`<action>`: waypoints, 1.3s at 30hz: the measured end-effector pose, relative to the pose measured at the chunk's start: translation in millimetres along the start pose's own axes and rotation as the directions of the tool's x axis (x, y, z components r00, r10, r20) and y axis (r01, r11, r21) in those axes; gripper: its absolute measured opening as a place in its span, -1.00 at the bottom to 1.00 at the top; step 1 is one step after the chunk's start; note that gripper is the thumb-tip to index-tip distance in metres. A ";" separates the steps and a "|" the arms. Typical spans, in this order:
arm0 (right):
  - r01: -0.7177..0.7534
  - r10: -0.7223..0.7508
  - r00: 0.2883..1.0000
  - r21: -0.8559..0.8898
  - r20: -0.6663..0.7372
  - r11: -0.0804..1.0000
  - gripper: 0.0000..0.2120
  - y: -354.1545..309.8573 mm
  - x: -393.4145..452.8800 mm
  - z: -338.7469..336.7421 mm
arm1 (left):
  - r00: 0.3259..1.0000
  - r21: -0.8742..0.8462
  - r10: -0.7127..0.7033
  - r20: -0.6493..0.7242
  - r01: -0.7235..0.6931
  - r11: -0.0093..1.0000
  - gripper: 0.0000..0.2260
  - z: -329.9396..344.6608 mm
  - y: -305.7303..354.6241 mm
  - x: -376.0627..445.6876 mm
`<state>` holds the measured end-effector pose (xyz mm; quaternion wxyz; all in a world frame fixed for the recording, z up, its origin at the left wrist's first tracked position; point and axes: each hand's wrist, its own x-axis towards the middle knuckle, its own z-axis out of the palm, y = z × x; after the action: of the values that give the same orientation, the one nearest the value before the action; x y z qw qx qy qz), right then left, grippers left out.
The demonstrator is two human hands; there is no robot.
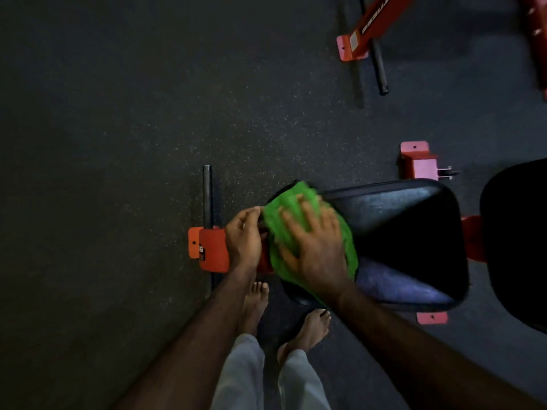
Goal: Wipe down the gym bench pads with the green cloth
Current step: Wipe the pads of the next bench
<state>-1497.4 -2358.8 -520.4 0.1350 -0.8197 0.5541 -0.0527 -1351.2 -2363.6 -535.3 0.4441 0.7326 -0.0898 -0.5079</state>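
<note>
Bare feet (307,329) stand on dark rubber flooring (118,143) below a black bench pad (408,232). The right hand (316,247) presses flat, fingers spread, on the green cloth (284,220) at the pad's narrow end. The left hand (244,238) curls its fingers around the pad's edge beside the cloth. Beyond, another red frame (373,25) stands near a black bar (379,66).

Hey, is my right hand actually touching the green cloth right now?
Touching. The head view shows the right hand lying flat on the green cloth, fingers spread, pressing it onto the narrow end of the bench pad.
</note>
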 end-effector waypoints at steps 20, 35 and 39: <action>-0.345 0.348 0.936 0.061 -0.049 0.937 -0.33 -24.1 -78.1 12.5 | 0.965 0.185 0.237 0.113 -0.254 0.949 -0.86 22.1 2.1 -20.2; -0.527 0.525 0.850 0.097 0.051 0.844 -0.25 -51.6 -110.8 13.9 | 0.943 0.356 0.312 0.116 -0.332 0.873 -0.58 35.6 -14.6 -36.7; -0.437 0.441 0.898 0.114 -0.008 0.892 -0.29 -11.3 -141.1 12.4 | 0.934 0.400 0.325 0.150 -0.358 0.844 -0.53 36.0 -13.2 -46.3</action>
<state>-1537.9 -2222.7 -520.3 0.1789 -0.6638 0.7233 -0.0648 -1406.7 -2349.0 -517.5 0.3552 0.7632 -0.3428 -0.4169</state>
